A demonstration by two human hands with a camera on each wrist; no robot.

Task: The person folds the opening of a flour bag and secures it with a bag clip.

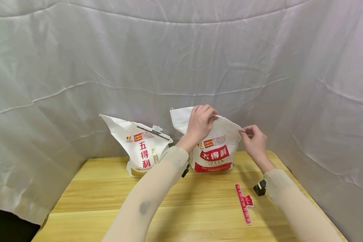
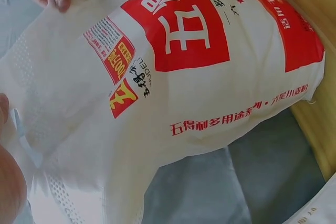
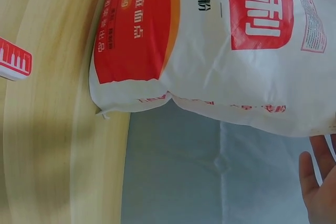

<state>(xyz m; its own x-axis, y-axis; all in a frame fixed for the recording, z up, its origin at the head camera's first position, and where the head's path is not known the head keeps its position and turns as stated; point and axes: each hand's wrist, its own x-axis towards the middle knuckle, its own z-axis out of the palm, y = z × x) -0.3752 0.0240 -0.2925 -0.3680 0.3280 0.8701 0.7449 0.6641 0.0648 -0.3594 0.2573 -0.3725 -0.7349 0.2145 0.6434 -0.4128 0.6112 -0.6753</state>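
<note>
A white flour bag (image 1: pixel 213 153) with red printing stands upright toward the back of the table. My left hand (image 1: pixel 199 122) grips its top edge near the middle, and the loose top flap sticks out to the left. At the bag's upper right corner, my right hand (image 1: pixel 255 139) pinches the edge between thumb and fingers. The left wrist view shows the same bag (image 2: pixel 147 140) with its top pulled out between both hands. A red sealing clip (image 1: pixel 243 205) with white marks lies on the table, in front of the bag and below my right hand.
To the left stands a second flour bag (image 1: pixel 136 144), its top folded askew and held by a dark-barred clip (image 1: pixel 152 131). The wooden table (image 1: pixel 103 195) reaches back to a grey curtain (image 1: pixel 133 67) that hangs behind and at both sides.
</note>
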